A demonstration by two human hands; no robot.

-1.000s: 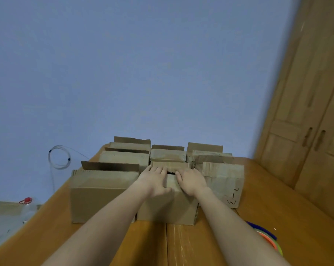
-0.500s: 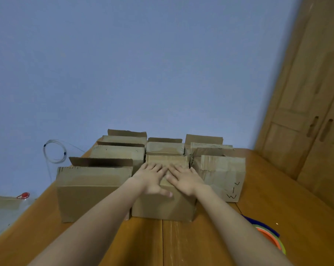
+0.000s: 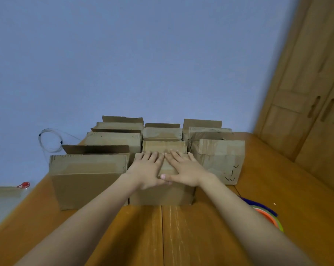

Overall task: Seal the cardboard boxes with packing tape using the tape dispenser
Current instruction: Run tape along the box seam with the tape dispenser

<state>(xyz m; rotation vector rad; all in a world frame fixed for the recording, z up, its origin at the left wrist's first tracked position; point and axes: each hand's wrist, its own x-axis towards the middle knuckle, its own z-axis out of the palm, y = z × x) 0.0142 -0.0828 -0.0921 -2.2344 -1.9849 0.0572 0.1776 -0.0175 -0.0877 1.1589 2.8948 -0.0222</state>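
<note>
- At centre frame, the left hand (image 3: 148, 167) and right hand (image 3: 185, 169) lie flat on top of the front middle box (image 3: 162, 194), fingers straight and spread, thumbs meeting near its front edge. Neither hand pinches or grips anything.
- Judgement: the palms hold the top flaps closed and level so that the seam stays shut for taping. No tape is seen on this seam.
- Left of centre, the front left box (image 3: 89, 181) has a rear flap standing up, so it is not yet closed. Right of centre, the front right box (image 3: 221, 160) bears dark pen marks on its face, and its flaps look creased and uneven.
- Behind these, further boxes (image 3: 162, 133) stand packed touching one another in rows, several with flaps raised.
- All boxes are plain brown corrugated card, matt, with soft, worn edges and square corners.
- No tape dispenser is plainly in view. At the lower right edge, blue, orange and green curved rims (image 3: 265, 214) lie on the surface (image 3: 162, 237), partly hidden by the right forearm. Whether these are tape rolls or the dispenser cannot be told.
- That surface is glossy orange-brown wood with a board joint running toward the middle box.
- At the left edge sit a small red item (image 3: 23, 184) and a coil of clear line (image 3: 51, 140).
</note>
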